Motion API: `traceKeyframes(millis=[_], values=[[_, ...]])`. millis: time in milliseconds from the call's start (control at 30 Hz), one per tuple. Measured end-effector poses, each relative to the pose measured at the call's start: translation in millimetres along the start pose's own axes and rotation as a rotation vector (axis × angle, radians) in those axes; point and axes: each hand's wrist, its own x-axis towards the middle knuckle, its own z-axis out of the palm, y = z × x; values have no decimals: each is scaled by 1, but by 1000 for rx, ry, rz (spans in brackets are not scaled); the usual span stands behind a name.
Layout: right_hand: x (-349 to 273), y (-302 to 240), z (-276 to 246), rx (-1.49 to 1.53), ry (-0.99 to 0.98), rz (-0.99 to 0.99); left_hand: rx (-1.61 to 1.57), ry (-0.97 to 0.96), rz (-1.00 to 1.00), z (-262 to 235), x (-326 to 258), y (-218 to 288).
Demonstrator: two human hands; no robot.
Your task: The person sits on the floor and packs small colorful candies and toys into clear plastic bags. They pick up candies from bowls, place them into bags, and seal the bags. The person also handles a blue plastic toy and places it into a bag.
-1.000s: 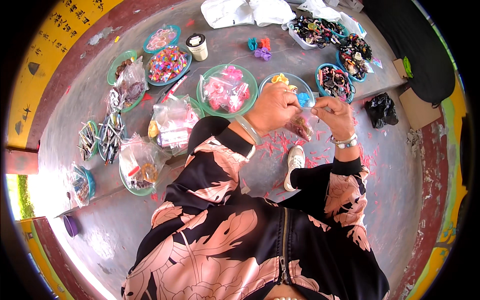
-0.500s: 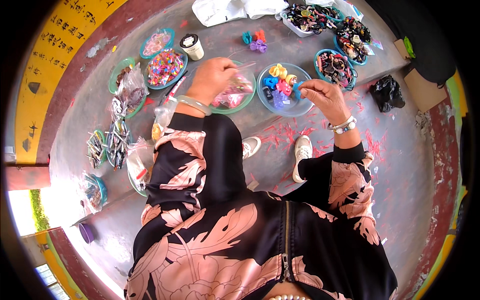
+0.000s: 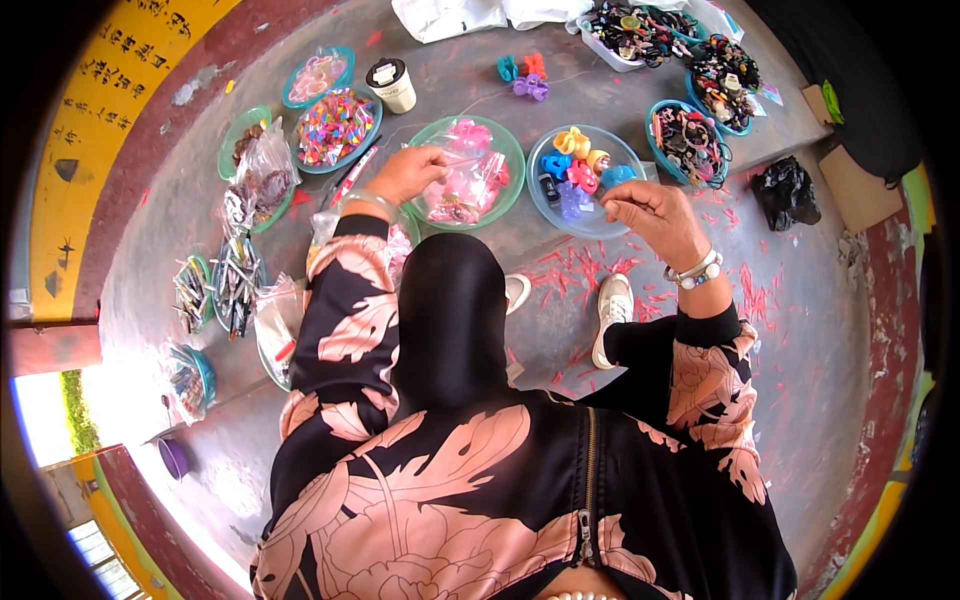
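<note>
With left hand (image 3: 408, 174): curled over left rim of round green plastic bowl (image 3: 518, 158), near clear plastic bag of pink pieces (image 3: 482, 182) lying inside; grip cannot be told. With right hand (image 3: 660, 215): fingertips narrow at right rim of round translucent blue bowl (image 3: 603, 223), just beside bright blue plastic hair clip (image 3: 617, 176); cannot tell whether holding. Probably light, stiff, little slippery; best taken by its sides.

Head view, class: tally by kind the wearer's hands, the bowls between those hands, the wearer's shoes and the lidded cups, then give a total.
Hands, left hand and right hand: 2
Bowls, green bowl and blue bowl: 2
White shoes: 2
Lidded cup: 1
Total: 7
</note>
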Motion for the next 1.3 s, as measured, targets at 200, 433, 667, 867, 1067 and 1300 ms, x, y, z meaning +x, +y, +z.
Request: traceKeyframes(millis=[200,433,667,867,1067,1300], values=[[8,-6,14,-44,-57,40,131,-23,-46,24,43,-56],[11,-1,17,-67,-43,3,571,674,-21,46,44,-64],[9,3,17,-56,-33,13,641,279,358,75,-15,-42],[7,8,18,-43,-33,17,578,202,311,96,-26,-55],[3,2,15,-32,-27,46,537,134,302,106,-13,-77],[4,4,16,-41,-62,25,516,-3,251,103,-7,-94]])
